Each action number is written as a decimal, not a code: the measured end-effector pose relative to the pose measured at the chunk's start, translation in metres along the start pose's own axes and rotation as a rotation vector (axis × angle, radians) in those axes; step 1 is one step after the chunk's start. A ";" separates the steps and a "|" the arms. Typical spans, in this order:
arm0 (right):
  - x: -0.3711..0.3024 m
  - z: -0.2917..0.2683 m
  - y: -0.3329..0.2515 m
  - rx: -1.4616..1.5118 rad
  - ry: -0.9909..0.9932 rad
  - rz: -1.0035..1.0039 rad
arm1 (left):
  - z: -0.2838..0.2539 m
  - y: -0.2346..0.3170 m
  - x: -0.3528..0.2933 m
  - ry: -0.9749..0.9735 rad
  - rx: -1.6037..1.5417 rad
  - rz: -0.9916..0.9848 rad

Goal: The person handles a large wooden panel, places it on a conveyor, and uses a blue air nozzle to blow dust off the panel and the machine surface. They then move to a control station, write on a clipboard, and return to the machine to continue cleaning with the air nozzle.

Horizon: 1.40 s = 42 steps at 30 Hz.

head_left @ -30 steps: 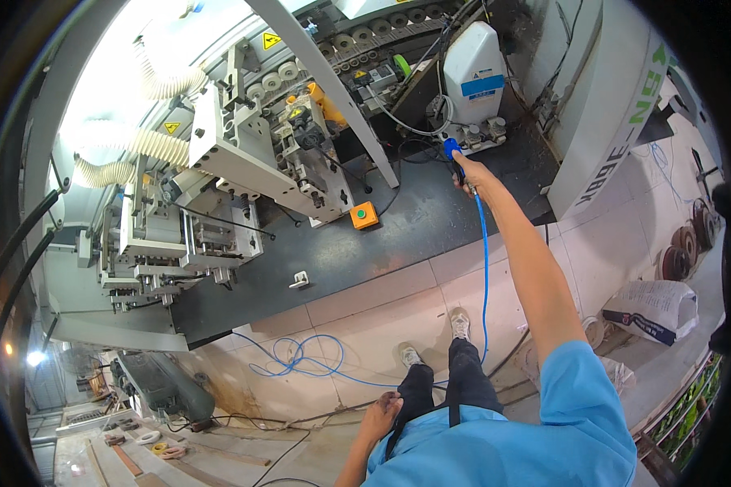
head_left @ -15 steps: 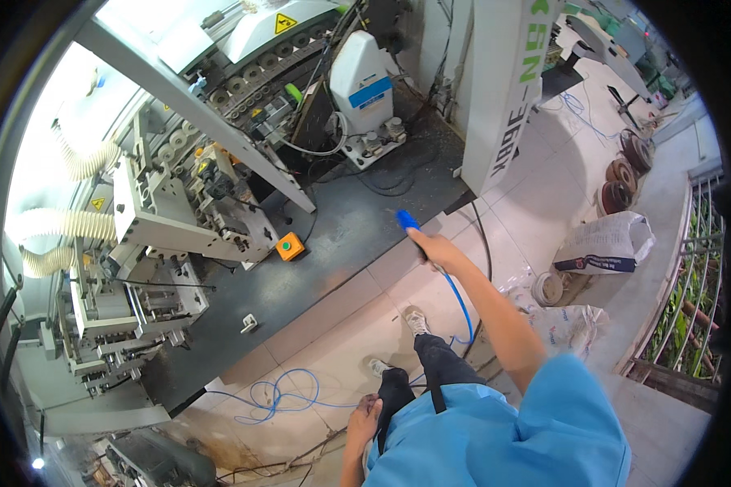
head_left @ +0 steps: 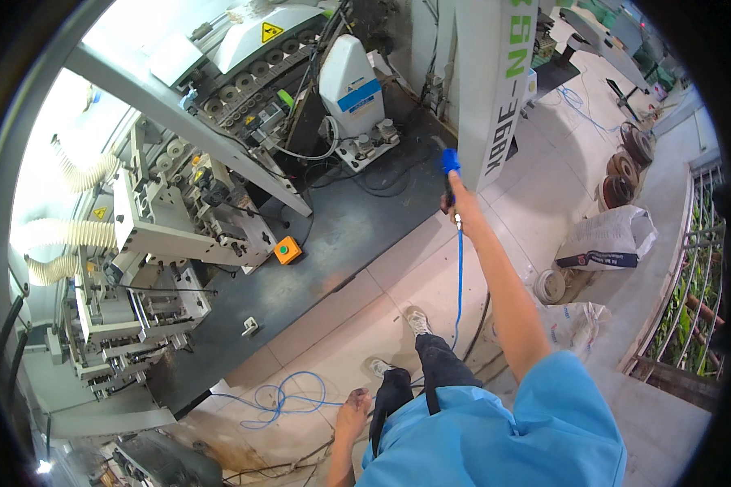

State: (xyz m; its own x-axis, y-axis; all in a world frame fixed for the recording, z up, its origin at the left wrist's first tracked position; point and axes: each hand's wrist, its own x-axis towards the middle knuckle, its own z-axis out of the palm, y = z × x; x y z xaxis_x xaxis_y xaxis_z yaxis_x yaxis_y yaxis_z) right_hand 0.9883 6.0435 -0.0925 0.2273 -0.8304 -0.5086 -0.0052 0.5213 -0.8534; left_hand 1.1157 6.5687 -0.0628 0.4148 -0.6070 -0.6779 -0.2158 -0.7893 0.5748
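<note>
My right hand [head_left: 460, 203] is stretched out ahead and closed around an air blow gun [head_left: 451, 161] with a blue body and a thin nozzle. The nozzle points away from me, over the far end of the dark machine base, near the white pillar. From the gun's lower end a blue air hose [head_left: 460, 280] hangs down past my legs. Low beside my left thigh, my left hand [head_left: 352, 412] has its fingers loosely curled in, and I see nothing in them.
On the left stands a machine with rollers [head_left: 170, 211] and pale ducts. A yellow box with a green button [head_left: 287, 250] rests on the dark base [head_left: 341, 235]. Coiled hose [head_left: 280, 402] lies on the floor. At right are sacks [head_left: 609, 238] and brown rolls [head_left: 623, 170].
My right hand has moved the blow gun farther out and to the right, drawing the hose straighter. My left hand has shifted slightly left, away from my thigh.
</note>
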 end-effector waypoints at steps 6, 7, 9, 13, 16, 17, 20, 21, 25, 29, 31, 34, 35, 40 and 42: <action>0.025 -0.003 0.012 0.192 0.052 0.024 | 0.014 -0.007 -0.022 0.007 -0.026 -0.047; 0.023 0.004 0.022 0.288 0.109 -0.021 | 0.015 -0.009 -0.025 0.034 -0.061 -0.036; 0.003 0.012 0.044 0.075 0.051 0.155 | 0.017 -0.013 -0.031 0.068 -0.131 -0.025; -0.074 0.054 0.093 -0.446 -0.356 0.278 | 0.020 -0.035 -0.044 0.112 -0.238 -0.050; -0.141 0.123 0.135 -0.678 -0.583 0.175 | 0.018 -0.062 -0.053 0.087 -0.170 -0.068; -0.159 0.153 0.146 -0.735 -0.668 0.074 | 0.015 -0.072 -0.053 0.083 -0.164 -0.047; -0.209 0.249 0.170 -0.885 -0.806 0.056 | 0.001 -0.107 -0.065 0.063 -0.235 -0.137; -0.222 0.284 0.176 -0.943 -0.854 0.013 | -0.008 -0.121 -0.071 0.080 -0.246 -0.138; -0.248 0.422 0.198 -0.978 -0.849 -0.172 | -0.040 -0.189 -0.107 0.178 -0.329 -0.216; -0.258 0.528 0.204 -1.105 -0.752 -0.303 | -0.080 -0.263 -0.138 0.335 -0.193 -0.134; -0.264 0.556 0.201 -1.173 -0.723 -0.299 | -0.091 -0.286 -0.155 0.330 -0.324 -0.269; -0.270 0.583 0.192 -1.280 -0.666 -0.254 | -0.106 -0.308 -0.172 0.338 -0.332 -0.292; -0.271 0.588 0.190 -1.309 -0.676 -0.236 | -0.109 -0.312 -0.174 0.321 -0.321 -0.313; -0.261 0.606 0.181 -1.384 -0.642 -0.232 | -0.115 -0.310 -0.162 0.265 -0.317 -0.246; -0.261 0.605 0.181 -1.404 -0.631 -0.332 | -0.116 -0.306 -0.159 0.275 -0.339 -0.212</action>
State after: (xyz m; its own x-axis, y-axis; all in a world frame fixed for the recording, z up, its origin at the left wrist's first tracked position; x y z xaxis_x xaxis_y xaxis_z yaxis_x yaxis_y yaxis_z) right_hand 1.5171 6.4737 -0.0445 0.7537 -0.4669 -0.4625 -0.6571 -0.5498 -0.5157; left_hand 1.2177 6.9172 -0.0777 0.6469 -0.3532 -0.6758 0.1797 -0.7907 0.5852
